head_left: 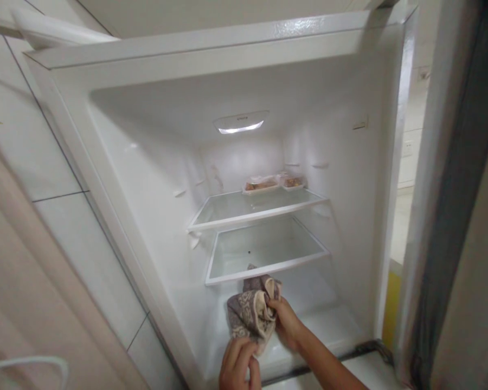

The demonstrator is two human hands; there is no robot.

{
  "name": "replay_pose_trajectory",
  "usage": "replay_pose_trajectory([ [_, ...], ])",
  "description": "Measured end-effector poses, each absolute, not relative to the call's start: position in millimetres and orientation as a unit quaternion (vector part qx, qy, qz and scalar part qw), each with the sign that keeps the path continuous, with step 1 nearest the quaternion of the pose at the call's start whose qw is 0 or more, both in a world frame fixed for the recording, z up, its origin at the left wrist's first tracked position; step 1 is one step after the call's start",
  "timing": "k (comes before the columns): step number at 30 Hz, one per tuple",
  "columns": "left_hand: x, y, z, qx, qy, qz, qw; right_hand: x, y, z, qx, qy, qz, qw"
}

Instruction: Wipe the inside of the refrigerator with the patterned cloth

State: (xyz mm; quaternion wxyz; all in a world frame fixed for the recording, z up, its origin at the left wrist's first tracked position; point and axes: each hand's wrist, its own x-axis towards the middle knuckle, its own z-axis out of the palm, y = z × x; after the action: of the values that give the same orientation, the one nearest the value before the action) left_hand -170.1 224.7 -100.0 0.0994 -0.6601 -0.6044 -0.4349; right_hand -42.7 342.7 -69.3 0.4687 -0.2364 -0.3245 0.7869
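Note:
A grey-brown and beige patterned cloth [248,314] hangs bunched in front of the lower glass shelf [268,249], inside an opened refrigerator [146,216]. My right hand [287,322] pinches the cloth at its right side, thumb on top. At the cloth's lower edge, my left hand [239,365] has its fingers curled on the fabric. Part of that hand is cut off by the bottom of the view. The upper end of the cloth reaches just under the front rim of the lower shelf.
An upper glass shelf [256,203] carries two wrapped food trays [262,185] at the back. A lamp [241,123] glows at the ceiling. The refrigerator door [451,206] stands swung out on the right. A tiled wall [61,146] lies left, with a pinkish curtain-like surface [24,271].

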Motion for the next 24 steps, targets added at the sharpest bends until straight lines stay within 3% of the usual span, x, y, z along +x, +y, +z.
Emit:
replay_pose_trajectory([
  [5,-172.3,260.0,-36.9,-0.591,-0.688,-0.42,0.035,-25.4,338.0,-76.4,-0.226,-0.257,0.821,0.458],
  [9,-163.0,276.5,-9.8,-0.672,-0.677,-0.298,-0.044,-19.6,336.5,-77.7,-0.173,-0.247,0.839,0.452],
  [13,-157.3,263.8,-14.0,-0.709,-0.666,-0.21,-0.099,-16.1,340.4,-78.9,-0.203,-0.222,0.833,0.464],
  [20,-172.5,238.6,-43.7,-0.704,-0.671,-0.22,-0.075,-20.2,341.2,-79.8,-0.273,-0.212,0.758,0.553],
  [24,-161.7,246.8,-42.8,-0.683,-0.684,-0.227,-0.119,-19.7,330.7,-70.2,-0.243,-0.225,0.788,0.519],
])
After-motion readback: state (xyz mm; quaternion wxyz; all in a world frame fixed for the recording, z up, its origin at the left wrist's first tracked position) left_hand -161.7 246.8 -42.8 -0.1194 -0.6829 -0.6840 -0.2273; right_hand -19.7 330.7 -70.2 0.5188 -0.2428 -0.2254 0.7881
